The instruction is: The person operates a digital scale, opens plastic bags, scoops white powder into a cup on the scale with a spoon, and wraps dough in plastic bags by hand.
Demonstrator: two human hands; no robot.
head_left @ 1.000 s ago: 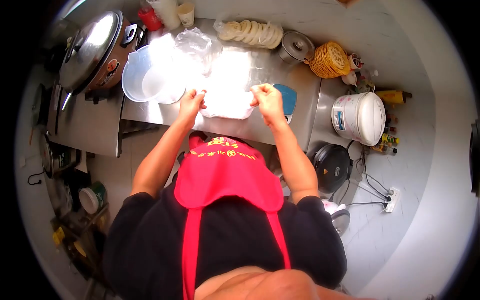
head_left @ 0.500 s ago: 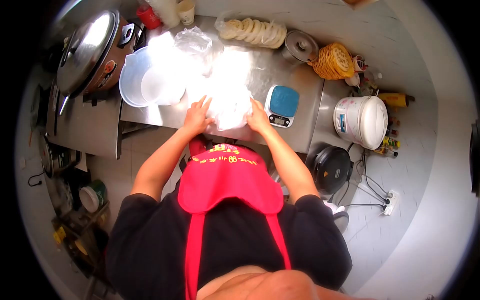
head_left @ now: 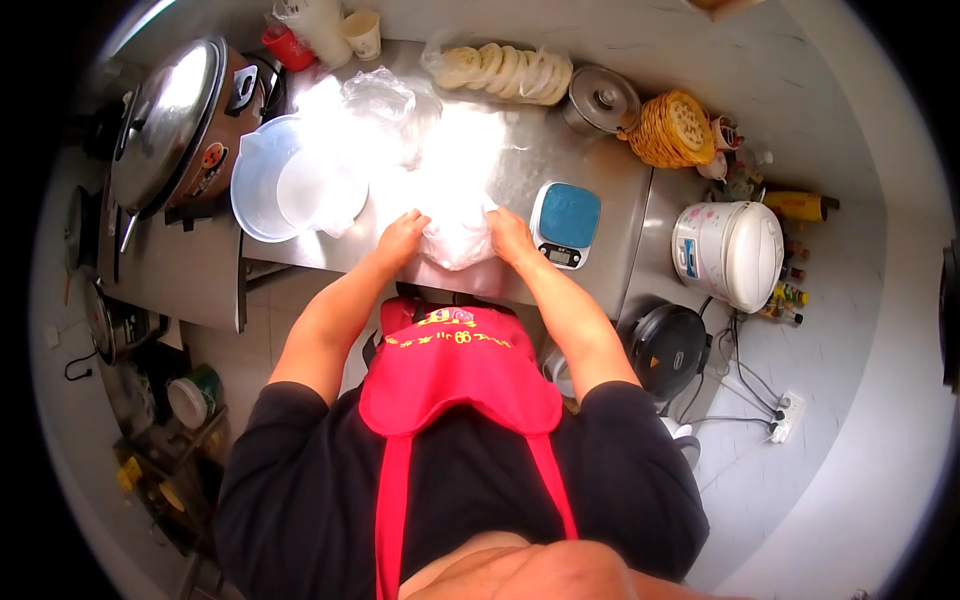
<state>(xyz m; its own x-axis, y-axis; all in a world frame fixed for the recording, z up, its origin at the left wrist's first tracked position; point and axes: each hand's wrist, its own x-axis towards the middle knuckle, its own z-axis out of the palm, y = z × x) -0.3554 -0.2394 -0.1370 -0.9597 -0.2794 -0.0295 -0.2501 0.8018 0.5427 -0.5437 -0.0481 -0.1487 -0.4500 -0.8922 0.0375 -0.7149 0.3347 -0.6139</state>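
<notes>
A white, partly see-through plastic bag [head_left: 456, 240] lies on the steel counter in front of me, its upper part washed out by glare. My left hand [head_left: 404, 236] pinches the bag's left edge with its fingers drawn together. On the opposite side, my right hand [head_left: 509, 236] is closed on the right edge. What the bag contains cannot be made out. Just right of my right hand is a kitchen scale [head_left: 568, 216] with a blue top. A translucent plastic basin [head_left: 258, 185] stands left of my left hand.
Behind the bag are a crumpled clear bag [head_left: 385, 105] and a bag of flat round breads [head_left: 500, 72]. A lidded steel pot [head_left: 600, 98] and stacked yellow flatbreads [head_left: 670, 130] line the back right. A large cooker [head_left: 175, 130] stands left, a white rice cooker [head_left: 728, 252] right.
My left hand's spread fingers have drawn together on the bag's edge. The bag's sides look gathered up between both hands. The whole view has shifted slightly.
</notes>
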